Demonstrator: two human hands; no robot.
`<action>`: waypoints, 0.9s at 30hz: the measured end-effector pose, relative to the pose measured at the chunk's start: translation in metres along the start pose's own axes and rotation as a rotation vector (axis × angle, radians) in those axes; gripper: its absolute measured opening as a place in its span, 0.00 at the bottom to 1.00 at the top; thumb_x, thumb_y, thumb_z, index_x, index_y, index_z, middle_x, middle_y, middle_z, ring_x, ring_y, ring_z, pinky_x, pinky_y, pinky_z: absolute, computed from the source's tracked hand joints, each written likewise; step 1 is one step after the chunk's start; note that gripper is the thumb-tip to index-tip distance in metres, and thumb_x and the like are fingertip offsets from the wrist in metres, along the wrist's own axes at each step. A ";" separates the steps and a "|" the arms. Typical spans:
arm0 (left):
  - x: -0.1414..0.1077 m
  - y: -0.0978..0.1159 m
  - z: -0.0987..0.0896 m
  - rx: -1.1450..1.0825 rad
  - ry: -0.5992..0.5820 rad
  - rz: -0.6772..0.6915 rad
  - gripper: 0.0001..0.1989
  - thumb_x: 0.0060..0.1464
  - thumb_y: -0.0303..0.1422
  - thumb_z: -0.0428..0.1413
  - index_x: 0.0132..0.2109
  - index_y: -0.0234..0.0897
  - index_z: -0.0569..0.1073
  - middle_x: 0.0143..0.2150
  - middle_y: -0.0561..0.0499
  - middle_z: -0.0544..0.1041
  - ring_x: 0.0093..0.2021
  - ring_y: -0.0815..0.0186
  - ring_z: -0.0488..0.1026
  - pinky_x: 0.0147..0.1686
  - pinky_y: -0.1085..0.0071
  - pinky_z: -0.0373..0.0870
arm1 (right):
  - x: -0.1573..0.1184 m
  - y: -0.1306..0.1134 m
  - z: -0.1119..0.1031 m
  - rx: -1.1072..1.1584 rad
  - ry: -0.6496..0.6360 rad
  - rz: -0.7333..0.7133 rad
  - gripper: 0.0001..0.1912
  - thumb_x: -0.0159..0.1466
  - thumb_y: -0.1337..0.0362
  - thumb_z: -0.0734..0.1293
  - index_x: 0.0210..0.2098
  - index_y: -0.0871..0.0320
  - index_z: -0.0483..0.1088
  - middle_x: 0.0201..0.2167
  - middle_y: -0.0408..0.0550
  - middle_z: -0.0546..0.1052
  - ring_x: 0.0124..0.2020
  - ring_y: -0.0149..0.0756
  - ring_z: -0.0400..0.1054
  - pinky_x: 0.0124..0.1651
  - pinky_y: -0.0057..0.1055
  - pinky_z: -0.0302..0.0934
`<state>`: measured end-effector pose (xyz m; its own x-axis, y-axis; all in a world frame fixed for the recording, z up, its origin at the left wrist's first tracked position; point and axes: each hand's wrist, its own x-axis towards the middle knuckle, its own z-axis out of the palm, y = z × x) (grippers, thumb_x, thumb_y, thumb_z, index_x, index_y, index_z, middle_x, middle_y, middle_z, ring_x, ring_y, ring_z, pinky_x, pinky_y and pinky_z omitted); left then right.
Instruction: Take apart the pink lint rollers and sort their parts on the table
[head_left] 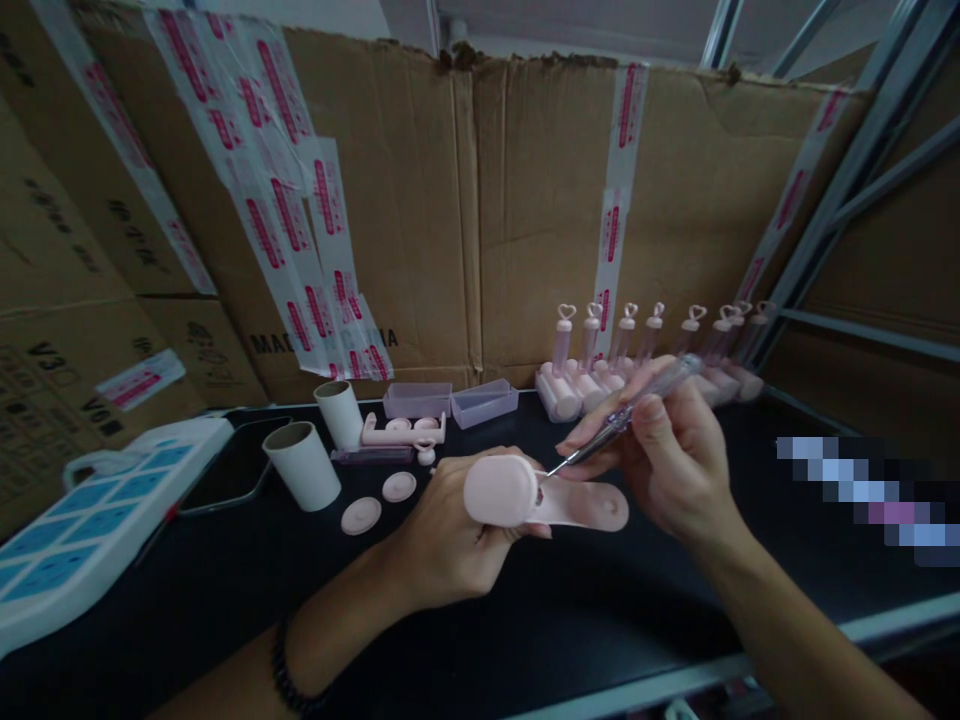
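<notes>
My left hand (450,540) is closed around a pale pink plastic part (501,490), which has a rounded block at one end and a flat arm reaching right. In my right hand (682,450) is a screwdriver (607,430) with a clear handle, gripped between thumb and fingers. Its metal tip meets the pink part beside the rounded block, near a small dark spot. Whether a screw sits there is too small to tell. Left of my left hand lie two pink discs (399,487) and a small piece with a heart-shaped loop (426,450).
A pink bracket (405,430), purple trays (418,400) and two white cardboard tubes (302,466) stand at the back left. Several pink units with heart-topped tubes (562,390) line the back right. A white power strip (97,520) lies far left. Cardboard (525,200) walls the back.
</notes>
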<state>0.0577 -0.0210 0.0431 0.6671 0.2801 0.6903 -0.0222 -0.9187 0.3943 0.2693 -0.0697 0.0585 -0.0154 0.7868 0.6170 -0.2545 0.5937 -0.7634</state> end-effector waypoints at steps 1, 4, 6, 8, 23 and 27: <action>0.000 0.000 0.001 0.002 -0.017 -0.019 0.05 0.60 0.25 0.56 0.35 0.36 0.74 0.37 0.49 0.77 0.37 0.65 0.77 0.37 0.72 0.71 | 0.001 0.001 -0.001 0.007 -0.010 0.010 0.06 0.74 0.55 0.60 0.44 0.48 0.58 0.33 0.44 0.82 0.34 0.41 0.81 0.32 0.40 0.81; -0.001 0.000 0.001 0.007 -0.071 -0.088 0.06 0.63 0.29 0.55 0.36 0.35 0.74 0.34 0.49 0.77 0.35 0.65 0.76 0.34 0.72 0.70 | 0.002 0.003 -0.003 0.029 -0.034 0.034 0.06 0.74 0.56 0.61 0.44 0.49 0.59 0.34 0.43 0.81 0.34 0.40 0.81 0.31 0.38 0.80; -0.001 0.000 0.001 -0.002 -0.088 -0.107 0.07 0.63 0.31 0.55 0.36 0.35 0.74 0.34 0.49 0.77 0.34 0.65 0.76 0.34 0.72 0.70 | 0.002 0.005 -0.005 0.041 -0.038 0.048 0.07 0.74 0.55 0.61 0.44 0.49 0.59 0.33 0.43 0.81 0.34 0.40 0.81 0.31 0.37 0.80; -0.001 0.001 0.000 -0.007 -0.099 -0.109 0.07 0.63 0.30 0.55 0.36 0.34 0.74 0.33 0.49 0.78 0.34 0.65 0.77 0.35 0.72 0.71 | 0.003 0.006 -0.006 0.047 -0.044 0.060 0.08 0.74 0.54 0.62 0.44 0.49 0.59 0.33 0.43 0.81 0.34 0.40 0.81 0.30 0.37 0.80; 0.003 0.003 0.002 0.006 -0.089 -0.061 0.07 0.64 0.34 0.57 0.37 0.36 0.72 0.32 0.53 0.75 0.31 0.67 0.74 0.34 0.73 0.69 | 0.003 0.005 -0.001 0.061 -0.035 0.076 0.09 0.73 0.52 0.62 0.43 0.48 0.59 0.30 0.42 0.80 0.29 0.40 0.81 0.27 0.35 0.78; 0.002 0.005 0.000 -0.045 -0.036 -0.023 0.02 0.65 0.29 0.56 0.42 0.37 0.73 0.41 0.50 0.79 0.40 0.66 0.77 0.42 0.72 0.72 | 0.000 0.004 0.001 0.049 0.034 -0.010 0.08 0.73 0.52 0.62 0.44 0.46 0.59 0.31 0.42 0.80 0.32 0.40 0.81 0.31 0.37 0.80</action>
<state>0.0588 -0.0250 0.0461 0.6944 0.2896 0.6587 -0.0398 -0.8986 0.4370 0.2677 -0.0678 0.0559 0.0200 0.7864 0.6174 -0.3011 0.5936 -0.7463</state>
